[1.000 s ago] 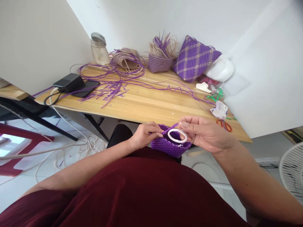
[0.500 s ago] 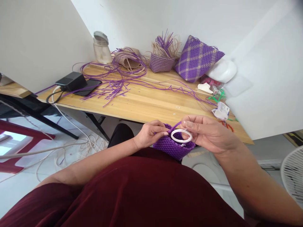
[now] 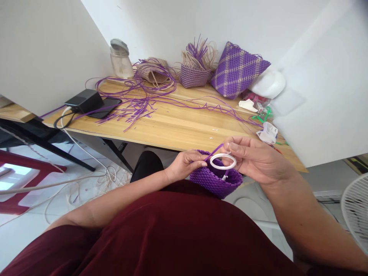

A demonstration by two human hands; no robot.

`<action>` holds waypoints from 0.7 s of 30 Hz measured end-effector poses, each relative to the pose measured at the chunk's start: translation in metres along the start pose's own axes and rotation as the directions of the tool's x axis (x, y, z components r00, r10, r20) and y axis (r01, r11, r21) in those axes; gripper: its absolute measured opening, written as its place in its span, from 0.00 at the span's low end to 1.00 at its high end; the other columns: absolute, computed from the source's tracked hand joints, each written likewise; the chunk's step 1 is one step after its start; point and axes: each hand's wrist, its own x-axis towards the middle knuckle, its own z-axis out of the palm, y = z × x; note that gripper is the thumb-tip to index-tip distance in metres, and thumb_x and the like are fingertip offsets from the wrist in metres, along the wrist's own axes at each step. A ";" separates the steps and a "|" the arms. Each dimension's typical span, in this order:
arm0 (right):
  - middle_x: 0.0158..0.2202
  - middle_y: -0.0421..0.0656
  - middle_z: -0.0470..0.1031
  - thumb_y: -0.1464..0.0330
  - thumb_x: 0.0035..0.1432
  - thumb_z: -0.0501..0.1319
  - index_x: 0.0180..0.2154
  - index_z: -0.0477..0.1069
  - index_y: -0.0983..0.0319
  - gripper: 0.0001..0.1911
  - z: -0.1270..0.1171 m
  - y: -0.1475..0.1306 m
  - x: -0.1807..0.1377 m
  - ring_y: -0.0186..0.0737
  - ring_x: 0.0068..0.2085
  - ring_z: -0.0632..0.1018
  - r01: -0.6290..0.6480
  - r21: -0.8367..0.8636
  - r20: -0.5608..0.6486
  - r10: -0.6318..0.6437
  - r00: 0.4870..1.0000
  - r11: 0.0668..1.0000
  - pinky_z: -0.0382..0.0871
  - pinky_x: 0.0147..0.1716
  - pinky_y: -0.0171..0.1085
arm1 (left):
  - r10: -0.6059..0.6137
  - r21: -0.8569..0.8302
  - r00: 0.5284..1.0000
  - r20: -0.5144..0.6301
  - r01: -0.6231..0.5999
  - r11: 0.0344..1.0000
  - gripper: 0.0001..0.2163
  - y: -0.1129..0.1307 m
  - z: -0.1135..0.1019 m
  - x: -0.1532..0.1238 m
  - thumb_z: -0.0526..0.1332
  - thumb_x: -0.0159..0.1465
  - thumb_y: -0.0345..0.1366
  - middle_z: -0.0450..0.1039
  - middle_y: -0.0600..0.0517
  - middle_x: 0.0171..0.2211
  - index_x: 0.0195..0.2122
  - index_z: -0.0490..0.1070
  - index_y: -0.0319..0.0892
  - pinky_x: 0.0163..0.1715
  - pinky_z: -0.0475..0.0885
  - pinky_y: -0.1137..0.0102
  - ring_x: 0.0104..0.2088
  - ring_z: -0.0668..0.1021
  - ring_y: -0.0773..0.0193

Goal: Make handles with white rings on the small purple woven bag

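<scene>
While a small, open-mouthed purple basket of glossy woven strip is being handled just in front of a dark maroon shirt, near the front edge of a pale wooden table, a narrow purple strip is being held between the two hands. The strip is being pinched by the thumb and forefinger of the left hand at the basket's rim; further along, it is being pinched by the thumb and fingertips of the right hand, raised above the rim. A slim, glossy white ring is being seen as an oval over the basket's mouth, overlapping the right fingers; whether it is being gripped cannot be told.

Basket, appearance: a close, knobbly weave is being displayed along the outer wall; the interior is being darkened by shade. Inside, towards the right end, a small white piece is being seen. Part of the rim is being hidden by the left hand.

On the table, a heap of short purple offcuts is being noted, and behind it a large purple bag with cream crossing bands is being propped by the white wall.
</scene>
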 end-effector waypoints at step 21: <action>0.25 0.38 0.62 0.64 0.46 0.74 0.24 0.72 0.61 0.13 -0.011 -0.001 0.015 0.33 0.28 0.63 0.149 0.096 -0.093 -0.140 0.986 0.984 0.61 0.28 0.36 | -0.489 -0.324 0.872 0.037 0.473 0.819 0.17 0.011 -0.003 0.000 0.66 0.59 0.48 0.79 0.48 0.31 0.39 0.80 0.37 0.27 0.75 0.75 0.27 0.77 0.69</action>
